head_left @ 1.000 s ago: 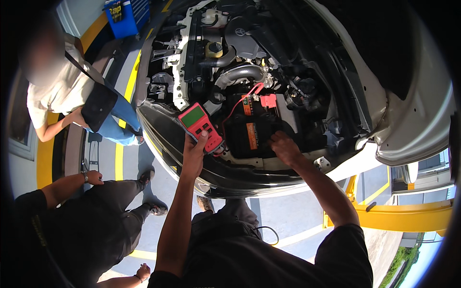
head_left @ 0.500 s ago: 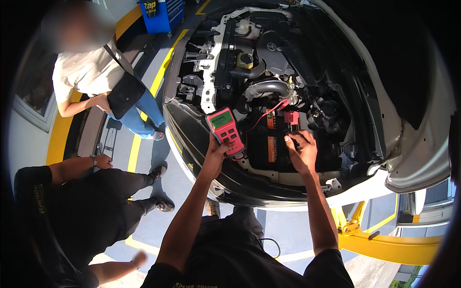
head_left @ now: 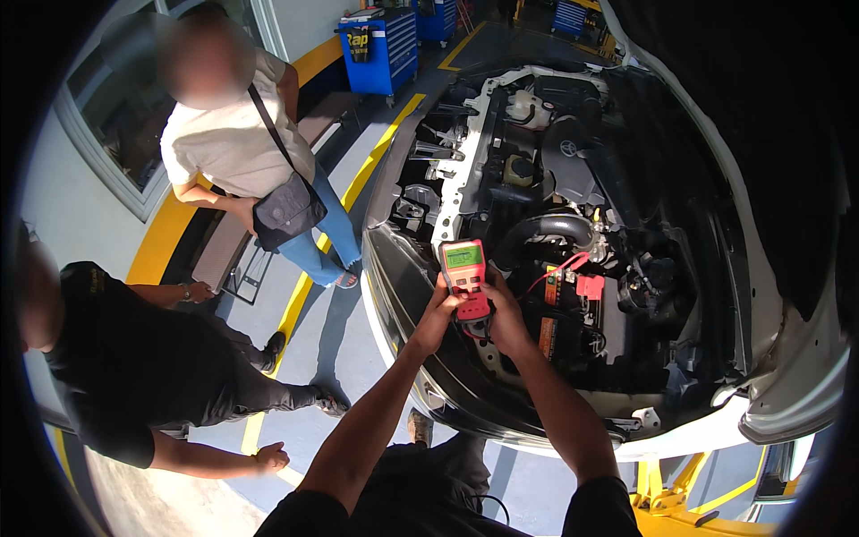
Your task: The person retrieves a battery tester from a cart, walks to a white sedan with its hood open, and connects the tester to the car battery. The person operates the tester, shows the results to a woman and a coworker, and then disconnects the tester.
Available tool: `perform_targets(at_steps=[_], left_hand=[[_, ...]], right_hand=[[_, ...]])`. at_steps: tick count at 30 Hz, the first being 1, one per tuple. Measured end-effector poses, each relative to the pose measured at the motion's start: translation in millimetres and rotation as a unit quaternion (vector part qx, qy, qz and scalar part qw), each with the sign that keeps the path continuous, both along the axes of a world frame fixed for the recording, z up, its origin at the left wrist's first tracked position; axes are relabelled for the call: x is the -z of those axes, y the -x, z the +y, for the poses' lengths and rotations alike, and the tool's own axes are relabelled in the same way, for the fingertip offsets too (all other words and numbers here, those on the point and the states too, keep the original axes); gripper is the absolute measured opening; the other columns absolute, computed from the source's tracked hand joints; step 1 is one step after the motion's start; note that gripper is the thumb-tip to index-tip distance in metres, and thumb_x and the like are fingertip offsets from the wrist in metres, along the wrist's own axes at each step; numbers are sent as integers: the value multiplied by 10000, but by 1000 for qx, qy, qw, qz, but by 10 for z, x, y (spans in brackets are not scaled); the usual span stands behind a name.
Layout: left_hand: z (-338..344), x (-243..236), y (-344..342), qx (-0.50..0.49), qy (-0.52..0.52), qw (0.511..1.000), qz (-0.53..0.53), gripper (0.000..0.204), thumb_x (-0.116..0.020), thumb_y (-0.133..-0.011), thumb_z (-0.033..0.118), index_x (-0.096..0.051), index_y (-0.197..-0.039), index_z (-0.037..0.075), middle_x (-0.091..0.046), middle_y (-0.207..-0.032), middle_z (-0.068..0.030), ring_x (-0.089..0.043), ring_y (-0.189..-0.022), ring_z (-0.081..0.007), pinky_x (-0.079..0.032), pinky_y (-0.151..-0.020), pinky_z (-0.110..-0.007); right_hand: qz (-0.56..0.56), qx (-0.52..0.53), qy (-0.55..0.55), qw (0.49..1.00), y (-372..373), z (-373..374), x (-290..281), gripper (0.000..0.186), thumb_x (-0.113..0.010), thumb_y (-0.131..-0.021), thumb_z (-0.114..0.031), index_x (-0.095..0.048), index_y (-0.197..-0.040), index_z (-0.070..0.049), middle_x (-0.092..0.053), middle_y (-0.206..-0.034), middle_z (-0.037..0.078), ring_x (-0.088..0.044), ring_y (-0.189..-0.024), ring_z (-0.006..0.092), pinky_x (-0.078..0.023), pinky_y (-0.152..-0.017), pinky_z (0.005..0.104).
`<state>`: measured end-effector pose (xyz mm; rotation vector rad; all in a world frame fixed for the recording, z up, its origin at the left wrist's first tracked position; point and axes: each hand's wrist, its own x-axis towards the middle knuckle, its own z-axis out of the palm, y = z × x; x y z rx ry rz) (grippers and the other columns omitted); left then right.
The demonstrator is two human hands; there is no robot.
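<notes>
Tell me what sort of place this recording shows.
Most likely a car repair workshop: a car's open engine bay, blue wheeled tool cabinets, yellow floor lines, and both hands holding a red handheld tester over the battery.

Two bystanders (head_left: 233,152) (head_left: 134,376) at left, blue tool cart (head_left: 380,49) behind, yellow floor line (head_left: 358,192).

Handheld tester (head_left: 465,278): red casing, green display screen. Lead (head_left: 557,269) from tester: red. Terminal cover (head_left: 590,286) on battery: red. Battery (head_left: 573,333): black, with an orange label. Car body (head_left: 787,394): white. Engine-bay parts: mostly black and grey. Floor (head_left: 353,322): grey, with yellow lines. Tool cabinet (head_left: 380,49): blue. Standing person's shirt (head_left: 234,134): off-white; jeans: blue; shoulder bag (head_left: 288,212): dark grey.
</notes>
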<state>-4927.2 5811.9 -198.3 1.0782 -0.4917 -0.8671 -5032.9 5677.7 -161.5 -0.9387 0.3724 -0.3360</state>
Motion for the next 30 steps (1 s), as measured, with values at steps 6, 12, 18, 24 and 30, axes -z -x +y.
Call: perform_targets(at_steps=[6,12,18,24,30], left_hand=[[18,40,32,-7,-38,999,26,625,-507,-1093,109,-315,-1687,111,-522,-1537,-56,-542,-1378,-153,-387,-1234,-347],[-46,3,23,-1,-43,998,36,629,-532,-1084,141,-333,-1681,115,-547,-1504,-49,-535,-1383,-150,-380,-1228,-348],[-48,99,-11,8,-15,999,42,594,-628,-1043,230,-465,-1611,177,-604,-1417,7,-548,-1337,-122,-390,-1168,-345],[-49,-17,0,26,-37,998,42,674,-610,-1024,220,-396,-1656,123,-550,-1480,-34,-479,-1400,-147,-336,-1225,-355],[-57,19,2,24,-37,998,40,679,-618,-1009,196,-410,-1652,126,-547,-1506,-34,-489,-1403,-162,-335,-1224,-353]], right_hand=[[48,5,7,999,-11,49,90,463,-598,-1091,-298,-513,-1491,-80,-612,-1366,72,-575,-1311,173,-441,-1120,370],[32,22,43,998,1,40,155,421,-608,-1091,-307,-538,-1444,-87,-617,-1349,70,-582,-1292,160,-434,-1118,359],[20,40,21,999,-31,60,164,427,-635,-1083,-336,-550,-1425,-95,-628,-1347,59,-591,-1273,154,-439,-1111,360],[18,43,22,999,-2,37,238,419,-640,-1078,-343,-558,-1414,-104,-636,-1300,50,-610,-1233,147,-478,-1060,353],[10,49,4,999,-3,35,198,395,-621,-1078,-332,-563,-1396,-104,-632,-1277,44,-616,-1205,140,-498,-1030,346]])
